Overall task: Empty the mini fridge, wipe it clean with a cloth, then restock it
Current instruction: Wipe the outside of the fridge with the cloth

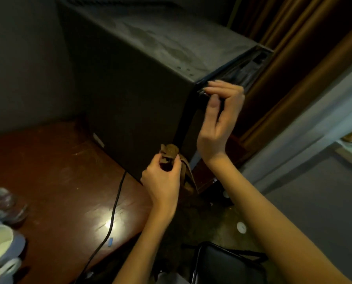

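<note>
The right hand (pixel 218 119), fingers curled on the top door edge of the mini fridge (pixel 130 78) at one o'clock, should pull slowly; the left hand (pixel 162 181) grips the cloth (pixel 170 149) at six o'clock.

Left forearm (pixel 150 232) lower centre, right forearm (pixel 263 212) lower right: both bare, slender. Left hand (pixel 162 179), right hand (pixel 218 119) bare; right thumbnail short, plain.

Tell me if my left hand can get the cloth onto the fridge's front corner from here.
Likely yes: the left hand grips the cloth right beside the fridge, nothing between them.
</note>
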`<state>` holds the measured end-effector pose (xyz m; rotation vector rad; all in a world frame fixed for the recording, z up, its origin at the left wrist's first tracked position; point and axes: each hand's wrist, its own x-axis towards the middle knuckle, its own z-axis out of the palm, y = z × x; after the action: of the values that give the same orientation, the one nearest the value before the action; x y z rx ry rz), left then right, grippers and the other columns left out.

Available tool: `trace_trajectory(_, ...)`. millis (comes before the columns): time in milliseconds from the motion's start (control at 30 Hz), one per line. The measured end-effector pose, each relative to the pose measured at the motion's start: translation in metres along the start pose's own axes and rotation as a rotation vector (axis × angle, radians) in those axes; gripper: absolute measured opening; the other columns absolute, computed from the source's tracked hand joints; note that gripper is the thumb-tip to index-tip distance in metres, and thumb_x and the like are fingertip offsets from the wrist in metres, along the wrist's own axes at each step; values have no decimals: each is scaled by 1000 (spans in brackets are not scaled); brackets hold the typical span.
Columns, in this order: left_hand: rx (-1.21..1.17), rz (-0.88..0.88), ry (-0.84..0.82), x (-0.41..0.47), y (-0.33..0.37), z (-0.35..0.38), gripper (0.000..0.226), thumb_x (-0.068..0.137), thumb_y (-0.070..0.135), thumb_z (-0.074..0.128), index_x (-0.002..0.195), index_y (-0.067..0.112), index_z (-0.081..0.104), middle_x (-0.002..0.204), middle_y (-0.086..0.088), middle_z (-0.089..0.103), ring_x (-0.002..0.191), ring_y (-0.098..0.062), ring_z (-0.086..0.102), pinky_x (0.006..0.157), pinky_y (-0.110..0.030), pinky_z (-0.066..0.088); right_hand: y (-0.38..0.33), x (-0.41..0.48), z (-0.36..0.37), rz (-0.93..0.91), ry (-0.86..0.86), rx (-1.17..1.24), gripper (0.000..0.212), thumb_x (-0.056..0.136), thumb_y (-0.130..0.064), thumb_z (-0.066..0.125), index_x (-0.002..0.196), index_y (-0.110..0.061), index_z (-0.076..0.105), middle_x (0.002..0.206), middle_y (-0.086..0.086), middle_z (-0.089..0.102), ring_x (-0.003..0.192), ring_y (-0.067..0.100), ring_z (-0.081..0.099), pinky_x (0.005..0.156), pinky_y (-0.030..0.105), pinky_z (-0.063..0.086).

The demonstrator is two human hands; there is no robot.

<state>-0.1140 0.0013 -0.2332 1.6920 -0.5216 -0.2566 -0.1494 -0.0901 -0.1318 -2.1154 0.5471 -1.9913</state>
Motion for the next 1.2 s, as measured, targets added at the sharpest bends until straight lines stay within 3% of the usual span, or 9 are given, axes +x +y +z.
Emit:
trace_trajectory(133, 110, 213, -36, 9, 33, -14, 18, 79, 28, 76, 92, 16, 73, 84, -3, 74, 80, -26, 70, 67, -42, 56, -2, 10, -6, 81, -51, -4, 12, 92, -17, 54, 86, -9, 60, 95, 1, 60, 94, 16, 59, 84, 43, 42)
trace_trajectory(333, 286, 423, -114, 24, 70, -30, 22, 78, 24, 76, 97, 13, 74, 84, -7, 74, 79, -26, 70, 67, -33, 52, -10, 14, -15, 154, -124, 10, 22, 94, -20, 50, 86, -7, 64, 94, 0, 62, 95, 18, 60, 87, 28, 38)
trace_trajectory(500, 299, 543, -125, 32, 93, -38, 15, 77, 25, 74, 88, 15, 73, 77, -3, 73, 74, -25, 70, 66, -36, 55, -8, 13, -17, 157, -117, 57, 25, 97, -17, 43, 88, -9, 66, 96, -2, 62, 98, 16, 60, 90, 26, 36)
trace_trajectory(633, 263, 609, -107, 41, 112, -41, 10, 78, 25, 72, 84, 18, 72, 75, 3, 72, 71, -16, 68, 65, -34, 55, -5, 12, -17, 156, -123, 94, 30, 98, -17, 39, 91, -10, 67, 98, -5, 62, 99, 14, 59, 89, 34, 40)
trace_trajectory(833, 176, 532, -153, 35, 88, -38, 26, 79, 20, 74, 106, 17, 71, 91, 2, 74, 86, -15, 69, 74, -32, 55, -3, 10, -15, 140, -96, 110, 28, 98, -17, 38, 91, -15, 65, 98, -6, 62, 98, 11, 58, 86, 43, 42)
trace_trajectory(1133, 184, 248, -235, 14, -8, -15, 32, 83, 13, 71, 115, 15, 69, 102, 2, 71, 94, -14, 65, 75, -18, 44, -2, 8, -15, 126, -112, 87, 26, 98, -17, 39, 94, -13, 64, 101, -5, 61, 101, 13, 58, 87, 47, 43)
trace_trajectory(1200, 182, 151, -267, 7, -38, -9, 32, 84, 10, 69, 115, 17, 69, 104, 3, 71, 97, -14, 65, 80, -25, 49, -2, 8, -14, 113, -103, 68, 26, 98, -17, 39, 94, -12, 64, 101, -6, 61, 102, 11, 58, 87, 46, 43)
